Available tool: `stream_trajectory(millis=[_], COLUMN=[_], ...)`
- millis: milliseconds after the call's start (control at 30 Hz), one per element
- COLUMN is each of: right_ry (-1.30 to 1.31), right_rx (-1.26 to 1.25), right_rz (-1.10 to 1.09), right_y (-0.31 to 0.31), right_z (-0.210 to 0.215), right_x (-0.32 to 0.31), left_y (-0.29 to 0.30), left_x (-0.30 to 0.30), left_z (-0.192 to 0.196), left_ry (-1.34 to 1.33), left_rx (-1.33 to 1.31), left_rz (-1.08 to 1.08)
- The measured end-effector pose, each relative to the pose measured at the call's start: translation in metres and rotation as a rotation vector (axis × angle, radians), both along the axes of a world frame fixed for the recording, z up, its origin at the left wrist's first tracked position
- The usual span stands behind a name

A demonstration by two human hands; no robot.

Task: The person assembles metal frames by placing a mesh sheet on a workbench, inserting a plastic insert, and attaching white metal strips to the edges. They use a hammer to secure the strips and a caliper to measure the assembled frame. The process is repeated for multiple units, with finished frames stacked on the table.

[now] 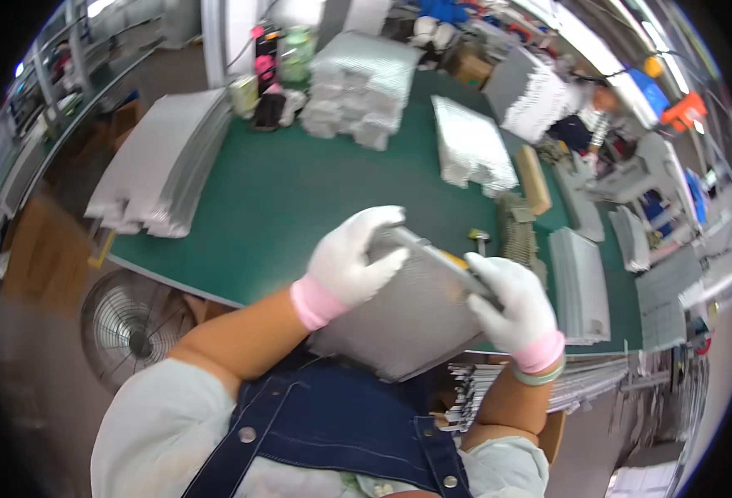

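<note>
bright, overhead tube lights [663,51] | glare on silvery sheets [470,137] | fisheye-bent, black rim | left edge blurred

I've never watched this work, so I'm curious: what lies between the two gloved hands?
In the head view, a grey panel spans from the left hand to the right hand, both holding its upper edge.

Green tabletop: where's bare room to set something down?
Biggest free patch: the green tabletop between the left panel stack, the silver-wrapped pile and the left hand. A narrower bare strip lies between that pile and the silver package. Crowded: the right side, where the tan block and right panel stack sit close together.
</note>
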State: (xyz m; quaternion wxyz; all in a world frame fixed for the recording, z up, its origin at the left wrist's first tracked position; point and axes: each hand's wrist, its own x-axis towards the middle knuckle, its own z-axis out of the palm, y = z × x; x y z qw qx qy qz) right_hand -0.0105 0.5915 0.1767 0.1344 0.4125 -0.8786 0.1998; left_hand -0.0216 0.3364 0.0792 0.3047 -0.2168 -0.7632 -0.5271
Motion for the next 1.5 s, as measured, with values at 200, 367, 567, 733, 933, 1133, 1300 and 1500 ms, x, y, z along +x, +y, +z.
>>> stream_trajectory(millis=[200,367,567,733,933,1133,1300,1500], right_ry=[0.055,0.353,0.319,0.596,0.168,-0.642,-0.406,-0.461], right_rx=[0.044,-0.029,0.123,-0.235,-1.051,-0.624,-0.254,-0.018], right_rz=[-0.035,-0.095,-0.334,-0.285,-0.189,-0.146,-0.797,-0.996], right_y=[0.008,-0.026,-0.041,-0.024,-0.011,-0.004,0.065,0.101], right_z=[0.028,-0.001,-0.034,0.006,-0.034,-0.174,-0.168,-0.194], right_x=[0.030,0.019,0.016,0.034,0.044,0.012,-0.065,-0.114], left_y=[-0.006,0.002,0.009,0.007,0.028,0.047,0.057,0.060], left_x=[0.010,0.014,0.034,0.047,0.013,-0.030,-0.023,-0.032], left_z=[0.008,0.007,-0.050,0.055,0.159,0.019,0.016,0.019], left_ry=[-0.067,-0.095,-0.015,0.266,0.743,0.353,0.296,0.291], left_rx=[0.034,0.071,-0.075,-0.146,-0.597,-0.659,-0.554,-0.528], left_rz=[-0.005,-0.107,0.090,0.071,-0.104,-0.078,-0.043,-0.070])
